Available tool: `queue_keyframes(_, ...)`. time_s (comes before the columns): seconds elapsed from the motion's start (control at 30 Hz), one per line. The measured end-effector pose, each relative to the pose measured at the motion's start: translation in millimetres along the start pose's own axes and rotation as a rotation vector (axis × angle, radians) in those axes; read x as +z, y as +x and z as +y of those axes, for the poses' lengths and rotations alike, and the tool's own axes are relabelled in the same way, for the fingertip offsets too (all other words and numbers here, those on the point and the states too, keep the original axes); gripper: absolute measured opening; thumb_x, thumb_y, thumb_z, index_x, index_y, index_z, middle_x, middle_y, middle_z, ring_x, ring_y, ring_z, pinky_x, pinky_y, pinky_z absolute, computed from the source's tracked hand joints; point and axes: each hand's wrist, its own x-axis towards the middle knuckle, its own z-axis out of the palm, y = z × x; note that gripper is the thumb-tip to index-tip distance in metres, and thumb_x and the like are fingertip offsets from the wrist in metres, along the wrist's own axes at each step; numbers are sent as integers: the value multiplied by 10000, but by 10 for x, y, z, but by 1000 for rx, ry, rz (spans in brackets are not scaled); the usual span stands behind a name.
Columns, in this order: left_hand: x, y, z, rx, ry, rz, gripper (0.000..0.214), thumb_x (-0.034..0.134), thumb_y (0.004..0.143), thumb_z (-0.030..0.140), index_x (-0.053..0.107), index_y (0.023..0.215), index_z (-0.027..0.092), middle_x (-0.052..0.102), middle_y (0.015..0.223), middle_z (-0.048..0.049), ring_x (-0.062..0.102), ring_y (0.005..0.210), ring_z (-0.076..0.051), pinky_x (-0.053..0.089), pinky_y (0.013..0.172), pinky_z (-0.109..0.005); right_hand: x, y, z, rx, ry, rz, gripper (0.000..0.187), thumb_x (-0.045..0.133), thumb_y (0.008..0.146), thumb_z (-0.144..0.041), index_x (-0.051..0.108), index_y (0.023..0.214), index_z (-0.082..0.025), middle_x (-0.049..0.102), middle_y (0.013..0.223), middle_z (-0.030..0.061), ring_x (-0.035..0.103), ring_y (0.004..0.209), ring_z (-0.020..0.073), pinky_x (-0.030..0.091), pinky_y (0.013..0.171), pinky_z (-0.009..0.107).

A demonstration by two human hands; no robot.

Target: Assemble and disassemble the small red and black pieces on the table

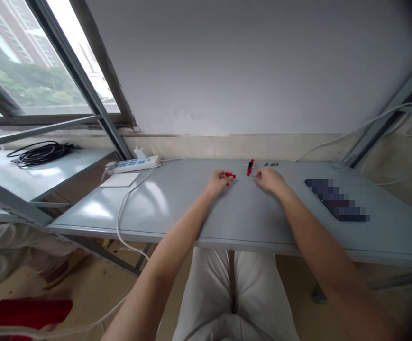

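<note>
Over the middle of the grey tabletop [241, 208], my left hand [218, 182] is closed on a small red piece [230, 175], which pokes out past the fingertips. Its exact kind is too small to tell. My right hand [270, 179] is a short way to the right, fingers pinched together; what they hold, if anything, I cannot make out. Just beyond and left of those fingertips lies a slim red-and-black piece [250, 167]. Several tiny dark pieces [271, 164] sit in a row behind my right hand, near the wall.
At the back left stands a white power strip [136, 164] with a white flat square [120, 180] in front. A white cable [119, 220] hangs over the front edge. A dark, pixelated flat object [335, 201] lies right. Black coiled cable [42, 154] rests on the left shelf.
</note>
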Motion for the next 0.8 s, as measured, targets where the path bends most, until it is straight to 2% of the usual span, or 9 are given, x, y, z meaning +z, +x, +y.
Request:
queue_keyframes(0.1,86,9,-50,78,215,-12,119,600,764,151,644,870,119,653,768,-57,520,569,-76,430,600,-221,14,6,137,72,9,-19,134,570,712,-197,667,803,-180,670,831,89,597,764,200,393,617,264)
queue_keyframes(0.2,186,51,-87,159,425,-84,110,628,747,212,671,815,137,637,713,-44,542,637,-110,430,643,-239,62,18,173,109,26,-42,142,589,725,-271,681,783,-179,671,805,90,600,737,194,398,609,264)
queue_keyframes(0.27,245,108,-84,195,517,-134,121,632,745,254,676,789,150,639,713,-45,546,654,-124,426,652,-249,108,26,160,121,47,-42,169,592,736,-312,687,783,-181,673,804,89,603,732,191,402,613,265)
queue_keyframes(0.37,325,230,-40,231,607,-146,153,628,745,302,669,763,156,644,727,-53,540,646,-132,416,645,-261,177,37,144,138,81,-33,186,588,747,-337,689,776,-184,675,801,88,607,738,190,402,614,266)
queue_keyframes(0.57,506,416,51,201,754,-114,173,602,750,305,649,731,140,638,726,-88,570,704,-167,419,685,-286,240,56,167,176,117,-25,185,597,748,-341,678,800,-183,681,825,89,613,759,193,395,610,262)
queue_keyframes(0.8,700,432,5,153,823,-79,110,570,749,235,625,749,140,644,792,-113,593,828,-208,430,732,-303,229,55,166,145,95,-52,194,597,745,-354,676,801,-185,677,822,98,613,773,206,399,611,268)
